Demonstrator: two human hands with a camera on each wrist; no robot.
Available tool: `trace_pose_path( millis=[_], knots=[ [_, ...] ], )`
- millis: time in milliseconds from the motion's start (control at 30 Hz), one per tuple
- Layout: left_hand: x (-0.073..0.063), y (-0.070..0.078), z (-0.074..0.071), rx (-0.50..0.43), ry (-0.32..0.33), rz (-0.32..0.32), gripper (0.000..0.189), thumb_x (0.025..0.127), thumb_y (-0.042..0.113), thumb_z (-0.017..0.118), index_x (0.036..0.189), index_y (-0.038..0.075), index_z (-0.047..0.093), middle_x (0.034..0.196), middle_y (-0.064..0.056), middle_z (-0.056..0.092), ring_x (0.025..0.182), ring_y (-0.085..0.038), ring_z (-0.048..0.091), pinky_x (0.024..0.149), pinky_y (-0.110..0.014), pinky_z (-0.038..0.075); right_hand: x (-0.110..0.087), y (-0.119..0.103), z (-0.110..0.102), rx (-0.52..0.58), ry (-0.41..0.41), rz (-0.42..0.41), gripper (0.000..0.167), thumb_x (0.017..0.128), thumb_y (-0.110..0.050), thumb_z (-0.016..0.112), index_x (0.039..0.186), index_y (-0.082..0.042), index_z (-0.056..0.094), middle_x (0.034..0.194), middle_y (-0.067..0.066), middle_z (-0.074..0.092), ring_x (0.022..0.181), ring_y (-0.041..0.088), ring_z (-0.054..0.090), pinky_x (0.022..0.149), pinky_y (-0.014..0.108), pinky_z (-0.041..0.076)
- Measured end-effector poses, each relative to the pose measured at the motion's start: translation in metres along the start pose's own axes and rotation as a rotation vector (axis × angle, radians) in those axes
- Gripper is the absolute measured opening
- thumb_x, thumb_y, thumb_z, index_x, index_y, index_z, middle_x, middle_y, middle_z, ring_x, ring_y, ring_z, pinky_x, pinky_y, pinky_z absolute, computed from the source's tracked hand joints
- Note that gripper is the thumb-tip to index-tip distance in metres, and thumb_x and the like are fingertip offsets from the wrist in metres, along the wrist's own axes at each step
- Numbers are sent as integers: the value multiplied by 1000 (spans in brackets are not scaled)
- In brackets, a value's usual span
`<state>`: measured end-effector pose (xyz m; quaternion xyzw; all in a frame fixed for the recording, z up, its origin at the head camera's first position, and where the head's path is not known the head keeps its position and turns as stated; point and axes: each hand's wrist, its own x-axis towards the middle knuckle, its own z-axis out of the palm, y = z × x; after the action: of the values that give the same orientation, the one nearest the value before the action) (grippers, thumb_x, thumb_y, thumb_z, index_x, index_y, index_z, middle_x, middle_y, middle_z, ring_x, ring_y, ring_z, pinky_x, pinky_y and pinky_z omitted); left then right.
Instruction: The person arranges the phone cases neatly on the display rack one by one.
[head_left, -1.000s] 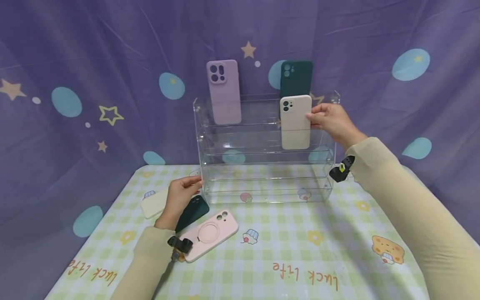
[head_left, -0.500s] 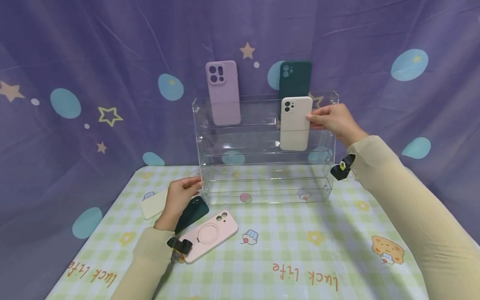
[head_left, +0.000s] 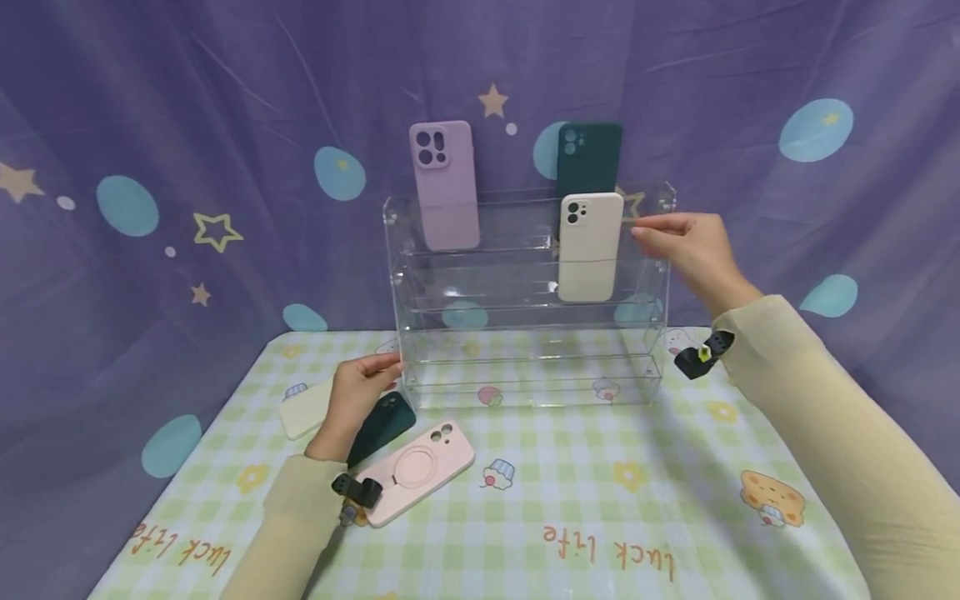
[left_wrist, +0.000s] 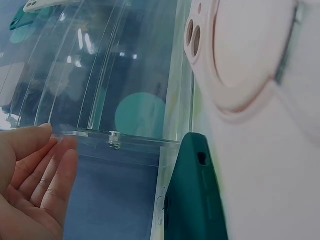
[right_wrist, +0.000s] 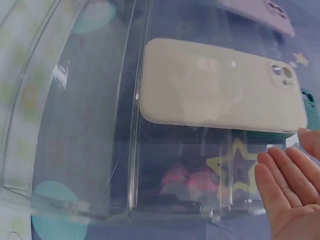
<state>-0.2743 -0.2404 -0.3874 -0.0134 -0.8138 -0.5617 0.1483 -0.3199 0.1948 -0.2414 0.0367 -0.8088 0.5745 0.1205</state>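
A cream phone case (head_left: 588,250) stands in an upper tier of the clear acrylic display rack (head_left: 532,372). My right hand (head_left: 693,250) is just right of that case, apart from it, fingers loosely extended with nothing in them; the right wrist view shows the fingers (right_wrist: 287,175) beside the case's edge. My left hand (head_left: 356,404) holds the rack's left side edge between thumb and fingers. Behind the cream case, a dark green phone case (head_left: 588,158) is partly hidden. A lilac phone case (head_left: 447,187) stands in the top tier at left.
On the checked tablecloth (head_left: 570,500), left of and before the rack, lie a pink phone case (head_left: 420,471) with a ring, another dark green case (head_left: 384,425) and a pale cream case (head_left: 306,412); the left arm partly covers them. A purple curtain (head_left: 247,100) hangs behind.
My right hand has let go of the cream case and drawn slightly to the right; the case stays standing in the rack. My left hand has kept its place.
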Motion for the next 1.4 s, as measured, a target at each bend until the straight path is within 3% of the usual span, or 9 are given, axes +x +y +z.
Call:
trace_pose_path(
  millis=[133,267,467,567,700,833,1033,1233,1400],
  knots=[
    [0,1,-4,-7,-18,11,26,87,6,67,108,-9,67,104,-26,66,71,4,62,65,-17,54,-17,14,-12,7,-3,-35,46,82,-37,73,116,-8,67,85,-19,70,84,3,64,93,31,45],
    [-4,2,-11,1,-27,18,27,87,10,68,109,-6,67,105,-24,67,74,3,64,67,-18,55,-36,39,-20,-48,-33,-9,57,80,-47,69,121,-7,64,91,-22,69,89,1,62,102,50,37],
    [-12,4,-23,47,-25,53,27,86,9,69,108,-5,68,105,-22,67,74,4,63,68,-15,53,-52,77,-18,-72,81,-33,52,84,-42,68,119,-4,65,85,-29,66,83,-6,62,83,19,46],
    [-21,6,-27,97,-34,72,25,86,9,69,107,-4,69,105,-21,68,77,6,61,68,-13,52,-57,90,-11,14,144,-73,45,85,-31,70,118,0,65,86,-26,67,81,-6,63,75,8,46],
    [-36,6,-29,117,-130,55,27,86,13,68,109,-3,69,106,-19,68,82,5,61,70,-15,52,-59,101,1,179,191,-93,43,85,-19,71,119,6,61,92,-20,69,85,-5,63,75,9,49],
    [-51,1,-26,36,-261,-23,33,86,14,70,112,-5,66,110,-20,66,87,1,64,76,-17,53,-57,108,11,307,209,-68,48,84,-14,72,124,8,57,102,-10,70,85,-2,65,73,12,52],
    [-64,-6,-20,-15,-417,-132,38,86,14,69,118,-5,62,118,-19,63,102,-15,63,85,-24,52,-55,112,16,229,224,-6,52,83,-24,73,124,5,58,97,-15,70,79,-4,65,67,12,53],
    [-73,-12,-17,-10,-525,-113,46,84,14,71,123,-6,57,127,-21,57,121,-34,50,100,-43,43,-57,111,19,188,207,39,50,84,-25,71,121,6,60,80,-23,67,72,-3,66,62,14,53],
    [-77,-16,-14,-11,-555,-90,54,81,10,74,127,-10,52,131,-23,53,125,-36,46,101,-38,42,-58,109,19,120,189,83,53,85,-33,69,122,4,60,79,-26,62,68,-1,66,65,17,55]
  ],
)
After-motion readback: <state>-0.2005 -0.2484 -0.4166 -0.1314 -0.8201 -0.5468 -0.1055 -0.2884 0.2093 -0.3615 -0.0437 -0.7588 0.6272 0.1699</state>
